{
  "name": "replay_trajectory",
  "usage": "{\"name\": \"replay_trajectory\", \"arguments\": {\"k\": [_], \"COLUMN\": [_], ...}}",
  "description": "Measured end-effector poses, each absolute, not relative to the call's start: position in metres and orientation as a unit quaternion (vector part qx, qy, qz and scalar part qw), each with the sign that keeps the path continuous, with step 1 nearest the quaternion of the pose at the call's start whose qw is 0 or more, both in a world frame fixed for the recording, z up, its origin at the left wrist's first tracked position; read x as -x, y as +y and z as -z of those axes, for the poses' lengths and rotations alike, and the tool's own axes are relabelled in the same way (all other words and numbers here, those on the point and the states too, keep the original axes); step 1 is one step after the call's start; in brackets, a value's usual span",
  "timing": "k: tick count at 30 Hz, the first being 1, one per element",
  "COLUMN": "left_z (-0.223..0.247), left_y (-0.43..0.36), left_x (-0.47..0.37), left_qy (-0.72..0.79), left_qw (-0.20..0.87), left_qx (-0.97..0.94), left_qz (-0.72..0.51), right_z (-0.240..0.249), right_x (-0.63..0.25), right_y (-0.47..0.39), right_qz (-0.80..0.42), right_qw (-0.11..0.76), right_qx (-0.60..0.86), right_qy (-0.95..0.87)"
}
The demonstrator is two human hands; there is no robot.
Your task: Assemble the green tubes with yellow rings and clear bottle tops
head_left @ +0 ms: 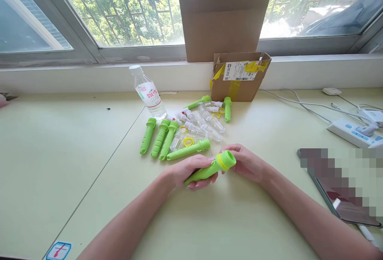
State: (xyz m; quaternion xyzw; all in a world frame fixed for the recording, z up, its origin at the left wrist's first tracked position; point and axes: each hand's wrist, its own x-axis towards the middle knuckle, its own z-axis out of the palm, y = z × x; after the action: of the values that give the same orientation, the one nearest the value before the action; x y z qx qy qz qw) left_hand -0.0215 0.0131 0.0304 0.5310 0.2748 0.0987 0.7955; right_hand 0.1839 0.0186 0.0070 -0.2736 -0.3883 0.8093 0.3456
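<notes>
My left hand point(194, 170) is wrapped around a green plastic tube point(206, 171) with a wide threaded end tilted up to the right. A yellow ring point(221, 161) sits around its neck, just below the thread. My right hand point(243, 162) is closed at that neck, its fingertips partly hidden behind the tube. Just beyond my left hand lies another green tube point(188, 149) on its side. Several more green tubes point(160, 138) lie to the left. Clear ribbed plastic tubes point(206, 126), white caps point(190, 115) and a loose yellow ring point(188, 142) are scattered behind.
A water bottle point(149, 94) stands behind the parts at left. An open cardboard box point(239, 80) sits against the window ledge. At right are a power strip point(350, 130) with white cables and a phone point(344, 200). A seam point(98, 174) crosses the tabletop at left.
</notes>
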Motion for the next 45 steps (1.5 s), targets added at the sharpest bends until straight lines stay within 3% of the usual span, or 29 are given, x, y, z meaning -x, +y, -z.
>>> {"name": "replay_trajectory", "arguments": {"k": [4, 9, 14, 23, 35, 45], "left_z": [-0.030, -0.020, -0.011, -0.005, -0.002, -0.003], "left_y": [0.000, -0.011, -0.011, -0.011, -0.008, -0.008], "left_x": [0.002, -0.008, -0.007, -0.008, -0.006, -0.007], "left_qy": [0.390, 0.478, 0.455, 0.408, 0.405, 0.412], "left_qw": [0.636, 0.298, 0.192, 0.131, 0.098, 0.088], "left_qx": [-0.609, -0.721, -0.759, -0.802, -0.803, -0.803], "left_qz": [-0.270, -0.404, -0.423, -0.416, -0.427, -0.422], "right_z": [-0.010, -0.013, -0.014, -0.008, -0.010, -0.014], "right_x": [-0.180, -0.181, -0.181, -0.180, -0.179, -0.184], "right_y": [0.021, 0.023, 0.023, 0.022, 0.021, 0.021], "right_qz": [-0.804, -0.811, -0.813, -0.771, -0.763, -0.765], "right_qw": [0.422, 0.446, 0.442, 0.439, 0.431, 0.444], "right_qx": [0.281, 0.292, 0.295, 0.363, 0.327, 0.347], "right_qy": [-0.309, -0.241, -0.237, -0.285, -0.354, -0.310]}}
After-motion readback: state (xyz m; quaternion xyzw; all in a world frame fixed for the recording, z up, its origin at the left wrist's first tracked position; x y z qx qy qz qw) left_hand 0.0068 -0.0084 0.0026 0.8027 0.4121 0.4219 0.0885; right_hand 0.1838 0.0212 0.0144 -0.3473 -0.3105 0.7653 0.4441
